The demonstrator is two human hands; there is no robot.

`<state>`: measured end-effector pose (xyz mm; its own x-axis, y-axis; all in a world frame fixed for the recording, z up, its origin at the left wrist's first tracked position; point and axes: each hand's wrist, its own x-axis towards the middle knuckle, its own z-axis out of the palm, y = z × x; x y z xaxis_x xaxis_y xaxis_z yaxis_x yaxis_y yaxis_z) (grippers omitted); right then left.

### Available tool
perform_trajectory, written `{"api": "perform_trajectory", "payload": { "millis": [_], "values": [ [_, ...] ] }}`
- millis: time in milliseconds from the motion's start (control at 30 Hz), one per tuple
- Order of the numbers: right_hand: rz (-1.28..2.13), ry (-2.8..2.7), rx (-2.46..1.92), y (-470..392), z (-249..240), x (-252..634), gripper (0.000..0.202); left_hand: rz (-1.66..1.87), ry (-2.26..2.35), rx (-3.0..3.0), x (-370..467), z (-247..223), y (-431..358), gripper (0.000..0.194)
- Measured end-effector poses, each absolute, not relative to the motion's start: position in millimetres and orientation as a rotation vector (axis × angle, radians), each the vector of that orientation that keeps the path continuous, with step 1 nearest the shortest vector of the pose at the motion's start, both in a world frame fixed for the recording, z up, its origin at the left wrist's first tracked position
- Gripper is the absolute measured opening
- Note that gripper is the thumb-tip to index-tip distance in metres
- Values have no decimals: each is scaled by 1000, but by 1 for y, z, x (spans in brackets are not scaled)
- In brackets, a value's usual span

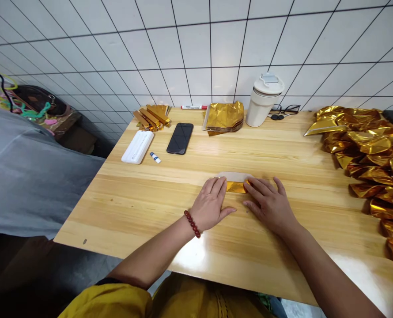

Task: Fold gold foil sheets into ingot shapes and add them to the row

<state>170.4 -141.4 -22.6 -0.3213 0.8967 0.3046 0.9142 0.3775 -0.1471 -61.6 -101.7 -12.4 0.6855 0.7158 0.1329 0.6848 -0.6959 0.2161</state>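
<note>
A partly folded sheet of gold foil paper (236,187) lies flat on the wooden table, with a pale grey-white strip showing along its far side. On its left end my left hand (211,201) rests with fingers stretched out and the thumb apart. My right hand (270,203) presses the other end, its fingers extended and spread. The fingers of both hands cover the ends of the foil paper. Around my left wrist is a red bead bracelet (192,224).
Behind stand a stack of gold foil sheets (225,117), a white tumbler (263,101), glasses (291,109) and a marker (194,107). Folded gold strips (153,117), a phone (180,138), a white power bank (137,147) and a small blue-white item (155,157) lie left. Folded foil pieces (365,150) line the right.
</note>
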Motion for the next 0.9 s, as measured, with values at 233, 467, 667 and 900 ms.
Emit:
{"api": "perform_trajectory", "payload": {
  "millis": [233,467,667,900],
  "values": [
    [-78,-2270,-1553,-141,-22,170,40,369,1130,2719,-63,-12,-101,76],
    [-114,-2259,-1526,-141,-24,170,37,378,1131,2727,-63,-14,-102,75],
    [-122,-2258,-1522,-141,-24,170,34,403,1134,2735,-65,-14,-101,72],
    [-86,-2267,-1529,-140,-25,171,32,169,1166,2837,-55,0,-105,62]
  ]
}}
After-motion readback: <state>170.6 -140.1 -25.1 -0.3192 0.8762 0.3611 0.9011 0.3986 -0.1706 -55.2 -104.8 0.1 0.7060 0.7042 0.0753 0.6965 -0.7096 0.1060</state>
